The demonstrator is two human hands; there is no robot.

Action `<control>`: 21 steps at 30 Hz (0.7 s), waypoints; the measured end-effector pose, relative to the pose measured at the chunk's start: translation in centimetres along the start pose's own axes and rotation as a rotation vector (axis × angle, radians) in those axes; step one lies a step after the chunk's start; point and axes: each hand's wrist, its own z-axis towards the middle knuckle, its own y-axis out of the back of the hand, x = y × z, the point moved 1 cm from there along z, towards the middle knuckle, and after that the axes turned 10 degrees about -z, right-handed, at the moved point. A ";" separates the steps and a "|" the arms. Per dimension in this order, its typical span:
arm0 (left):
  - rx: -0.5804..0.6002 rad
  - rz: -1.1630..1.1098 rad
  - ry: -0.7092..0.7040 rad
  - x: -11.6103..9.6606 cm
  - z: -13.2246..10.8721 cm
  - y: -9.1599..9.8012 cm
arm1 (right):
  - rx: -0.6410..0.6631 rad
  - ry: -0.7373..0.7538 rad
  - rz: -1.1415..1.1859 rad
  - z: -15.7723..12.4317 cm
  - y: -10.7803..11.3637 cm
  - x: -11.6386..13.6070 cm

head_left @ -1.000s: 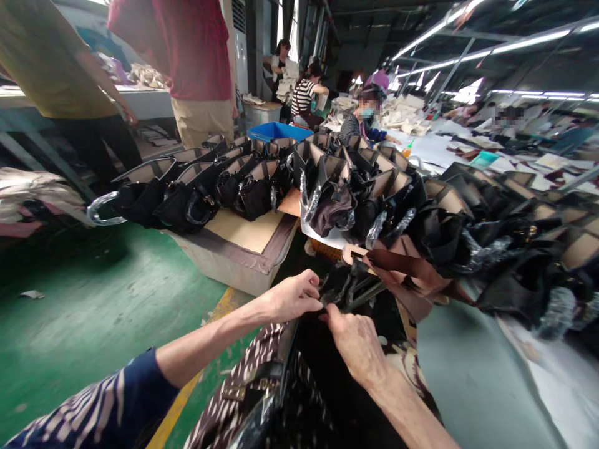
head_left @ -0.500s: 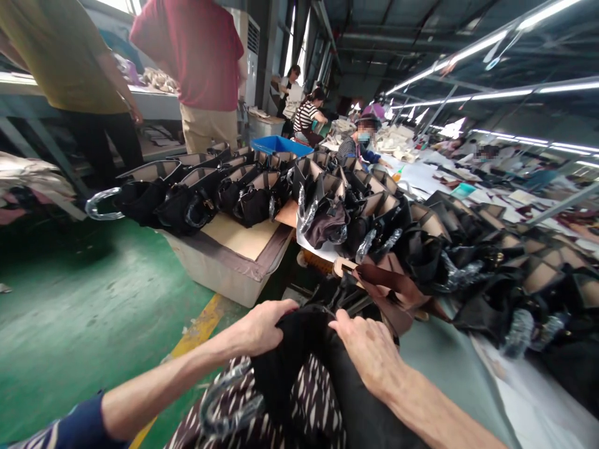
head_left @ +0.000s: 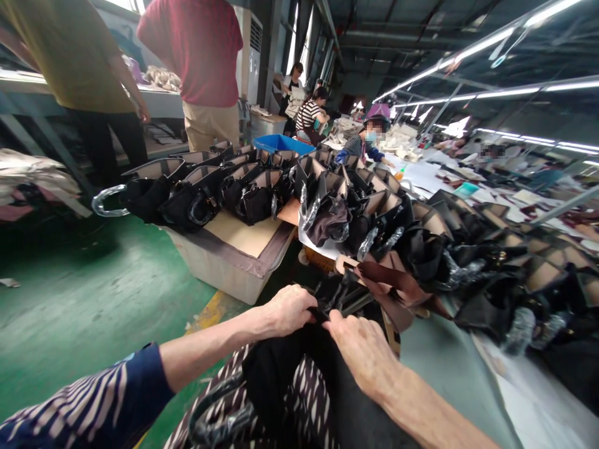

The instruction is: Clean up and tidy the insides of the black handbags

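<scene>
A black bag [head_left: 276, 368] lies across my lap, over patterned black-and-white clothing. Its handle [head_left: 219, 411], wrapped in clear plastic, hangs at the lower left. My left hand [head_left: 292, 308] pinches the bag's upper edge, fingers closed and knuckles up. Close by on the right, my right hand [head_left: 358, 340] grips the same edge between thumb and fingers. Only a small gap separates the two hands. Just beyond them is a dark machine part or strap bundle [head_left: 344, 293], too unclear to name.
Rows of black bags [head_left: 253, 193] with plastic-wrapped handles fill the surfaces ahead and right. A pale bin [head_left: 224, 268] stands front left on the green floor [head_left: 116, 299]. Brown bag pieces [head_left: 397, 287] lie beyond my right hand. Several people work farther back; a blue tub [head_left: 283, 144] sits there.
My left hand has moved right and slightly up along the bag's edge, closer to my right hand. The right hand stays nearly in place, and the bag's handle has shifted slightly down and left.
</scene>
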 end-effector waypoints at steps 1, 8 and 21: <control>0.014 -0.032 -0.016 0.0 0.0 0.2 | 0.004 0.003 0.007 0.0 -0.1 -0.1; 0.045 -0.110 -0.069 -0.4 -0.5 0.5 | 0.013 0.006 0.034 -0.2 -0.8 -0.2; 0.025 -0.244 -0.028 -1.4 -0.8 0.6 | 0.009 0.129 0.125 0.9 -0.3 -0.6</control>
